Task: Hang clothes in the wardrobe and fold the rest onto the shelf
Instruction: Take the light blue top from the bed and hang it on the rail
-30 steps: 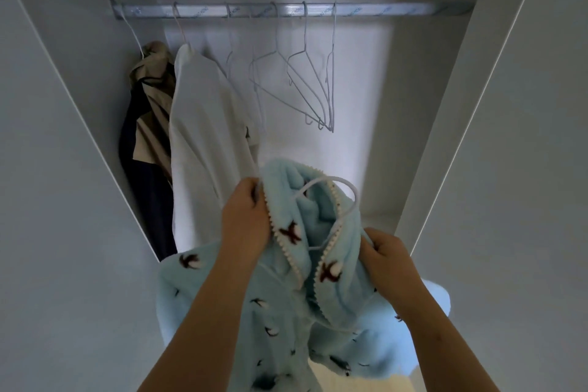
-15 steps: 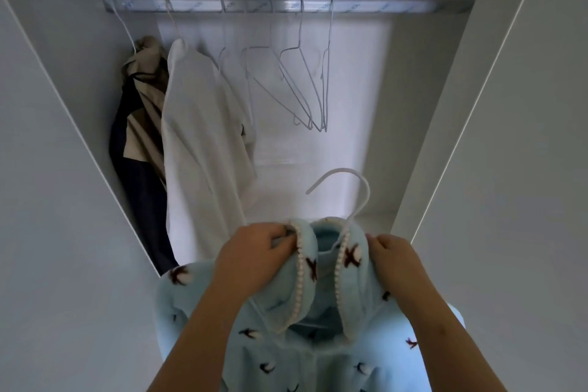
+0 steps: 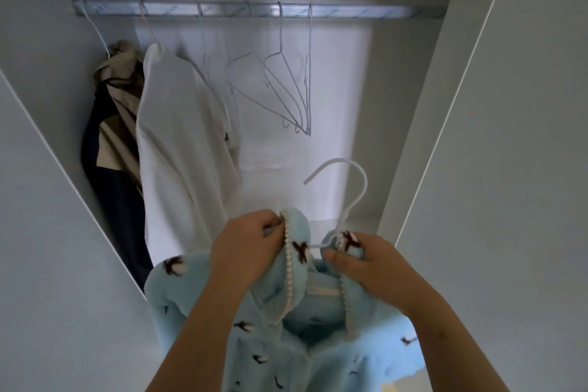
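A fluffy light-blue garment (image 3: 286, 344) with dark bird marks and a beaded white collar trim hangs below my hands, in front of the open wardrobe. A white hanger (image 3: 346, 188) sits inside its neck, hook sticking up above the collar. My left hand (image 3: 245, 245) grips the left collar flap. My right hand (image 3: 366, 261) pinches the right collar flap where the hanger's neck comes out. The metal rail (image 3: 366, 11) runs across the top of the wardrobe.
On the rail's left hang a beige and navy jacket (image 3: 111, 137) and a white garment (image 3: 181, 162). Several bare wire hangers (image 3: 286, 89) hang at the middle. The rail's right stretch is bare. White wardrobe side panels (image 3: 420, 137) stand on both sides.
The hanger's hook has come up out of the collar and now stands clear above it. My hands have pulled the two collar flaps apart and lowered the garment a little.
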The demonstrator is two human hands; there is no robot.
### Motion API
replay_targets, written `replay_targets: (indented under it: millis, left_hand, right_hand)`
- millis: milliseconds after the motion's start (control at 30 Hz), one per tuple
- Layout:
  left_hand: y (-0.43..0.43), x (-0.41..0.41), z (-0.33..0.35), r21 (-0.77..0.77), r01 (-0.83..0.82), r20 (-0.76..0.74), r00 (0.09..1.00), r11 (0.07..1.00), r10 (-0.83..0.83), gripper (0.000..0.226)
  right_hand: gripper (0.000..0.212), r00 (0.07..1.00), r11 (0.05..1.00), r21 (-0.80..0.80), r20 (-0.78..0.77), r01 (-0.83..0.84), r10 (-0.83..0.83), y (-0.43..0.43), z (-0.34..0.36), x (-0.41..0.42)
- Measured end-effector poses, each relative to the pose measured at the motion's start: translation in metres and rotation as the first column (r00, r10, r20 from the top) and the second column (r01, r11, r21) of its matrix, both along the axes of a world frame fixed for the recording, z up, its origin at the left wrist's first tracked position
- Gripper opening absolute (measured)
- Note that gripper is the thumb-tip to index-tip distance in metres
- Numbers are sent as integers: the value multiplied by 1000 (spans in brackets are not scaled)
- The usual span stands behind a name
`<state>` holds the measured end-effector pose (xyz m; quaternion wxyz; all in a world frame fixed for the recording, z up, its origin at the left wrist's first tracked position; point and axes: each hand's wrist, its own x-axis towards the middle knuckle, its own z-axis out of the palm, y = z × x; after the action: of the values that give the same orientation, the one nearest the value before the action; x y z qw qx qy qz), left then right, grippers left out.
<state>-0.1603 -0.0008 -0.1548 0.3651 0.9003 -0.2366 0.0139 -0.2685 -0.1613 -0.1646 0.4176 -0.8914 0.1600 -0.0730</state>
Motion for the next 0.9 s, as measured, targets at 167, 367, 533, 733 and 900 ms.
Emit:
replay_targets:
  millis: [167,367,533,733,900]
  left_hand:
    - [-9,8,3,-179,56,-17,998,982,-60,7]
    - [3,27,-3,-375,-176,-176,978,910,116,11]
    - [10,61,1,-430,-268,-258,952,862,167,21]
    - [24,127,15,-437,-342,-205,938,832,278,16]
    - [41,189,34,-505,-371,-158,927,779,340,19]
  right_hand:
    - [17,985,949,293,86,120,-151,-6,6,8]
    - [16,938,858,468,151,211,-313,-3,6,35]
    - [19,990,878,475,86,61,-116,14,9,76]
    - [10,994,848,521,18,-100,106,44,20,145]
    - [10,991,799,588,41,-127,128,64,35,211]
